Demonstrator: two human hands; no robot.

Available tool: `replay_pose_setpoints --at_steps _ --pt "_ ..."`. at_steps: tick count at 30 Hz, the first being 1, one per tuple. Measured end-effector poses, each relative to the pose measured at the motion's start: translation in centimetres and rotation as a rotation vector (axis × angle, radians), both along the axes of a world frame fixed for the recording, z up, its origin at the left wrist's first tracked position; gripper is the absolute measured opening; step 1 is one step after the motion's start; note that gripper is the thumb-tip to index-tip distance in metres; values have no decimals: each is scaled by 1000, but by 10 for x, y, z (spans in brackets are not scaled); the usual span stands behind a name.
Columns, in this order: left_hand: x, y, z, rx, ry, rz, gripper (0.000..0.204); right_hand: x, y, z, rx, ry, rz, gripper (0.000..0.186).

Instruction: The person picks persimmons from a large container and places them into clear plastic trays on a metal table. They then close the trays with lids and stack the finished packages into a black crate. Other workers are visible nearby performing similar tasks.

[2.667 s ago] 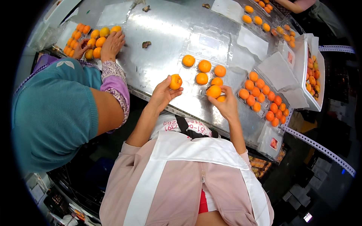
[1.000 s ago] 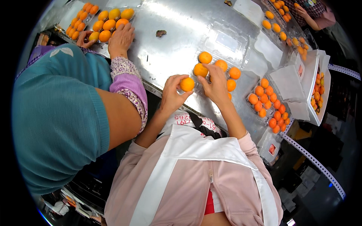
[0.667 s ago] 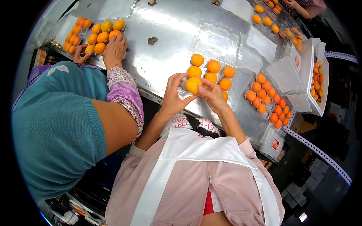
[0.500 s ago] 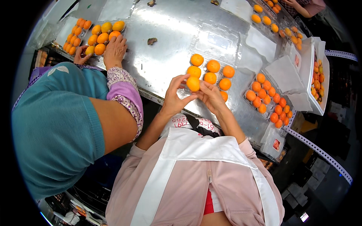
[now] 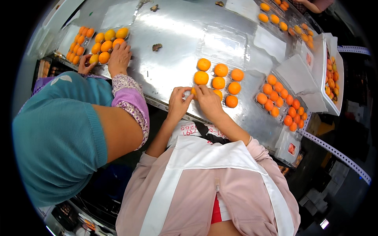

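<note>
My left hand point(image 5: 178, 105) and my right hand point(image 5: 209, 101) meet at the near left corner of a clear plastic clamshell tray point(image 5: 208, 71). Between their fingertips is an orange persimmon point(image 5: 193, 92), mostly covered by the fingers and low in that corner. More round persimmons point(image 5: 218, 82) sit in rows in the same tray, and one beside my right hand is partly hidden by it. Beyond the fruit the tray's clear lid point(image 5: 224, 43) lies folded open on the metal table point(image 5: 165, 70).
To the left, a co-worker's hands point(image 5: 119, 59) rest at another filled tray point(image 5: 106, 46). Closed packs of smaller orange fruit point(image 5: 271, 94) lie at the right, beside a white box of fruit point(image 5: 332, 78). A dry brown scrap point(image 5: 157, 47) lies on the metal.
Both hands have lowered the persimmon from above the tray toward its near left corner. My right hand has shifted left and now reaches over the fruit. The co-worker's hands have barely moved.
</note>
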State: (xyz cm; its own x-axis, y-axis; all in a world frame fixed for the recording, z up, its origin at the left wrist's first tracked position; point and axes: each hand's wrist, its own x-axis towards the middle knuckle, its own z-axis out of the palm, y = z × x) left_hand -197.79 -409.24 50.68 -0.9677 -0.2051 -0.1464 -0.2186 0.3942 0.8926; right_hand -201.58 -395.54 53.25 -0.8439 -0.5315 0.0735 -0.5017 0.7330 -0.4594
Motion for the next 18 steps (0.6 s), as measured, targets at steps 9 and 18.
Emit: replay_pose_setpoints --at_steps 9,18 --pt "-12 9 -5 -138 96 -74 26 -9 18 5 35 326 -50 24" --pt "-51 33 16 -482 308 -269 61 -91 74 7 -265 275 -605 58"
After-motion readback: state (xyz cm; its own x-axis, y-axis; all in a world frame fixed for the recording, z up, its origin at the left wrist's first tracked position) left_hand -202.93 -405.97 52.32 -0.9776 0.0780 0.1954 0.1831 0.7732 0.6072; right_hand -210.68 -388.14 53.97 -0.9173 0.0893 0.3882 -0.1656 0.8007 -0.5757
